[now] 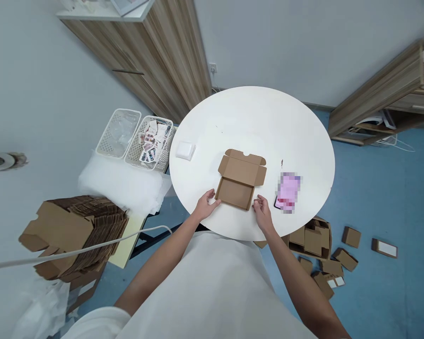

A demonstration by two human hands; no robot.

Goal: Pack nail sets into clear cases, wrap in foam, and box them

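A brown cardboard mailer box [235, 192] lies on the white round table [254, 110], its shallow tray toward me and its lid with side flaps folded back, away from me. My left hand [206, 206] is at the tray's left front corner, thumb and fingers spread; whether it touches the cardboard I cannot tell. Just off the tray's right side is my right hand [263, 212], its fingers loosely bent and apart, with nothing visible in them. The inside of the tray shows bare cardboard.
A phone [287, 193], blurred out, lies right of the box. A small white packet [185, 150] is on the table's left. White baskets [149, 143], bubble wrap [122, 182] and stacked flat cardboard [70, 230] stand left. Small boxes [345, 258] lie on the floor at right. A white cable [92, 248] crosses the lower left.
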